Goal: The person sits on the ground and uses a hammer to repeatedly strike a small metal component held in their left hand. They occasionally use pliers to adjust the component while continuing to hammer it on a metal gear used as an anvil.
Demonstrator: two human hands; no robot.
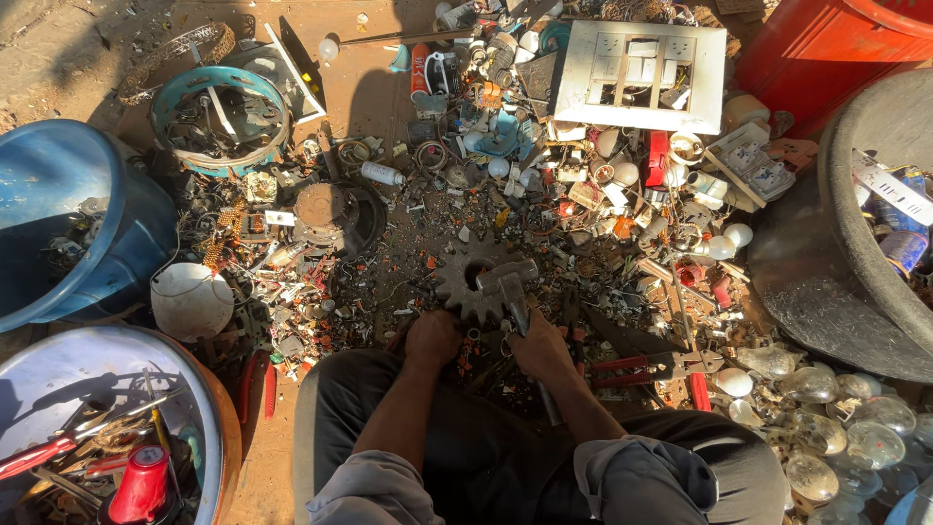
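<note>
While the right hand (542,352) is closed round a hammer's handle — the hammer (509,284) with its steel head resting on or just above the big toothed gear (470,282) — the left hand (431,336) sits curled at the gear's near edge, fingers down among small scrap; whether it pinches a piece I can't tell, the shadow's too deep. The gear lies flat on the ground between the knees, w/ red-handled pliers (641,367) just to the right and clear bulbs (826,428) further right. A blue bucket (68,224) and a white switch plate (641,76) stand well apart.

Step in hand, as I judge it: breaking scrap on the gear, used as an anvil. Next move calls for a steady hold on the piece, fingers clear of the hammer head, and a short, square blow.
</note>
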